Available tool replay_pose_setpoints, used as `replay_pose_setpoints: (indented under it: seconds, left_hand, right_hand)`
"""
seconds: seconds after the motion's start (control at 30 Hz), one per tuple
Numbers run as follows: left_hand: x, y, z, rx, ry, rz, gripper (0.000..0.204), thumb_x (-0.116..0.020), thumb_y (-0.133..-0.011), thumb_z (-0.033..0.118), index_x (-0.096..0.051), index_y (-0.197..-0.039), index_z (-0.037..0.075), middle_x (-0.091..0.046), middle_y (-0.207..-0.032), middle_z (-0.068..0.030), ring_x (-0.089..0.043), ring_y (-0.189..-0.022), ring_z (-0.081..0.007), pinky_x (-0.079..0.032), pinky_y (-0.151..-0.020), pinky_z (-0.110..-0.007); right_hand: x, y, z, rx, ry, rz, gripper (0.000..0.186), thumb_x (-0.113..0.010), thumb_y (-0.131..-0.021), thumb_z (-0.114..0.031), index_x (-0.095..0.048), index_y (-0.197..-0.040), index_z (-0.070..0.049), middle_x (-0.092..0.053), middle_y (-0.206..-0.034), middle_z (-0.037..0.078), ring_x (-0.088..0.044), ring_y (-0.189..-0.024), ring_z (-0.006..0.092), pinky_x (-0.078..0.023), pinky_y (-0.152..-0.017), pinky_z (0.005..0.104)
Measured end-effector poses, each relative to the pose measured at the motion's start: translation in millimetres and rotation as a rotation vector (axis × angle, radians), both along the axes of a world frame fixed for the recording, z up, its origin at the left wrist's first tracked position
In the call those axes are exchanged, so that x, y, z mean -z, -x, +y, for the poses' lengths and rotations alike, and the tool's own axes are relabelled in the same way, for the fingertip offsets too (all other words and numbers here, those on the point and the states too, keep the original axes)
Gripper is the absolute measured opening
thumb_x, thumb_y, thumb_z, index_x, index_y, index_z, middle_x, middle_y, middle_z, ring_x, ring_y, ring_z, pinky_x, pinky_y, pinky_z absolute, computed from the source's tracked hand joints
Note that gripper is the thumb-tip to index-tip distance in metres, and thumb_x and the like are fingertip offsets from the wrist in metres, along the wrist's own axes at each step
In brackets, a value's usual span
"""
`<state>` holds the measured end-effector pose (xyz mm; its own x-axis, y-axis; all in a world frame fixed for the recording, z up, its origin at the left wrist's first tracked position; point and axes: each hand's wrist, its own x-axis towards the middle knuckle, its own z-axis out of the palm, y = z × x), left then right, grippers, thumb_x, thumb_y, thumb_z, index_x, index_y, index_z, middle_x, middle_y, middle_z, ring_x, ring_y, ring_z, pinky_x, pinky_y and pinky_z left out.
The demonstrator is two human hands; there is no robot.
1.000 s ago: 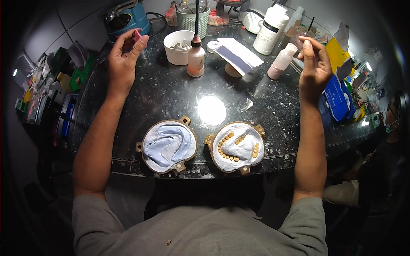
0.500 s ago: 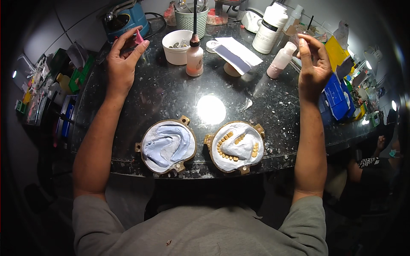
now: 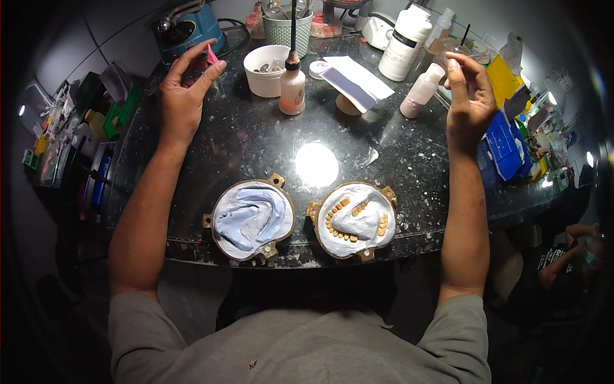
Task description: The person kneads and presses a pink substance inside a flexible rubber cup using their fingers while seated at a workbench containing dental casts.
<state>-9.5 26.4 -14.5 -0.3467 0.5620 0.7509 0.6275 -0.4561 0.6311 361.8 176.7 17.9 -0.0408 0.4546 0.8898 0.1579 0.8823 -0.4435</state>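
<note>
The pink piece [image 3: 212,56] sits in the left hand [image 3: 181,93], raised above the far part of the black surface [image 3: 256,144] toward eleven o'clock in the view; its long axis runs nearly twelve to six, spanning from index finger to thumb. The left fingers grip it lightly, tips parted with the piece caught between them. From these fingers, the blue-lined mould [image 3: 251,217] lies between five and six o'clock, and the mould with tan teeth [image 3: 358,221] between four and five; both rest near the surface's front edge, well apart from either hand. The right hand [image 3: 472,96], over at two o'clock, is far from the piece but just beside a pale pink bottle [image 3: 420,95], which lies at eight o'clock from its fingers. Its thumb and index finger come close together, though whether they pinch anything is too small to tell.
</note>
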Motion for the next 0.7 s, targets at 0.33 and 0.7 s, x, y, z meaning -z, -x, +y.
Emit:
replay_pose_setpoints:
  seconds: [0.33,0.7]
  left_hand:
    - [2.9,2.8,-1.0,0.147,0.091,-0.182,0.037,-0.069,-0.096,0.016,-0.061,-0.128,-0.001,-0.071,-0.086,-0.004,-0.062,-0.078,-0.0065,-0.049,-0.075,-0.021]
    - [-1.9,-2.5,-4.4,0.195,0.092,-0.202,0.034,-0.066,-0.098,0.027,-0.067,-0.114,-0.003,-0.065,-0.081,-0.0018,-0.058,-0.069,-0.0066,-0.048,-0.069,-0.021]
  right_hand:
    - [0.6,-0.4,2.4,-0.004,-0.005,0.005,0.014,-0.066,-0.094,-0.015,-0.073,-0.103,-0.007,-0.071,-0.096,0.002,-0.065,-0.088,0.0106,-0.05,-0.083,0.0255]
    - [0.2,0.0,0.6,-0.005,-0.005,-0.005,0.014,-0.065,-0.094,-0.016,-0.073,-0.103,-0.007,-0.071,-0.097,0.003,-0.065,-0.089,0.0113,-0.05,-0.083,0.026]
